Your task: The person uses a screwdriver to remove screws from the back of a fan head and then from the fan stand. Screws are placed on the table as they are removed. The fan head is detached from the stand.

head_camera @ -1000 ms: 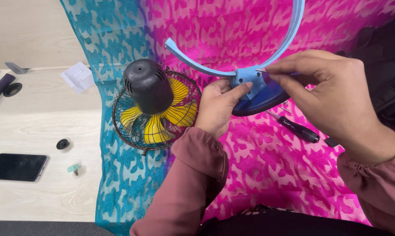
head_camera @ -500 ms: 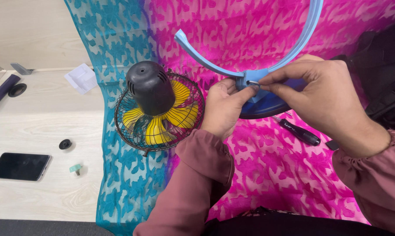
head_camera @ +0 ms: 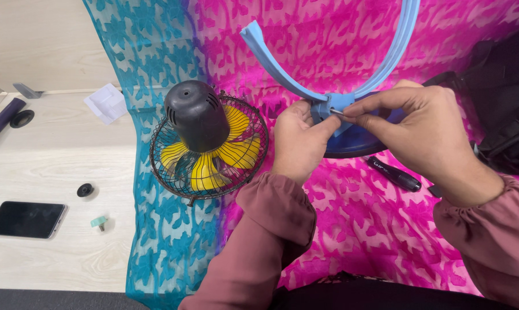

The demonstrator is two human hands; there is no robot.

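While both forearms in dusty-pink sleeves reach forward, the left hand (head_camera: 300, 136) curls upright against the light blue plastic fan stand with its curved yoke (head_camera: 334, 104), and the right hand (head_camera: 426, 132) arches over from the other side. A pink and teal patterned cloth (head_camera: 351, 218) covers the pale wooden worktop (head_camera: 53, 166) beneath them. The left hand's fingers clasp the stand's bracket; the right hand's thumb and forefinger are pressed together on a small metal screw (head_camera: 336, 112) at that bracket. Left of the hands lies a yellow-bladed fan head in a black wire cage (head_camera: 208, 146); below the right hand, a black-handled screwdriver (head_camera: 394, 173).
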